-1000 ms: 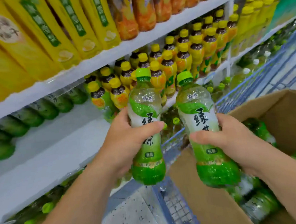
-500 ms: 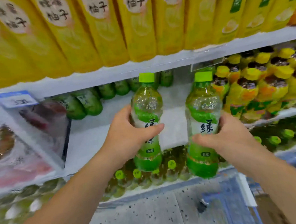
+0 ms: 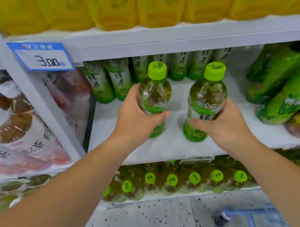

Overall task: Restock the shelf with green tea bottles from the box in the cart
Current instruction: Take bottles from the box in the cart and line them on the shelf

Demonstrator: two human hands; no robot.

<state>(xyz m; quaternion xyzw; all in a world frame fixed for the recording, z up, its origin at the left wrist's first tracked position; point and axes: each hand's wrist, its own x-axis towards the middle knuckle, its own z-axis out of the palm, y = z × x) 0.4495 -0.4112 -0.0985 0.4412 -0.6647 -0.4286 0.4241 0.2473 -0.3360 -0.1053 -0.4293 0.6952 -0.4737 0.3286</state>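
My left hand (image 3: 135, 117) grips a green tea bottle (image 3: 154, 94) with a lime cap, held upright over the white middle shelf (image 3: 173, 146). My right hand (image 3: 228, 125) grips a second green tea bottle (image 3: 207, 96) just to the right, also upright, its base low over the shelf. Behind them, a row of green tea bottles (image 3: 119, 80) stands at the back of the same shelf. The box and cart are mostly out of view.
Yellow drink bottles (image 3: 116, 9) fill the shelf above. Larger green bottles (image 3: 282, 92) crowd the right of the middle shelf. A white upright with a 3.00 price tag (image 3: 42, 57) bounds the left. Green-capped bottles (image 3: 194, 178) fill the lower shelf. A blue cart corner (image 3: 238, 214) shows bottom right.
Both hands have carried their bottles from above the cart's box to the left and forward into the middle shelf bay; the bottles now sit lower, over the shelf board.
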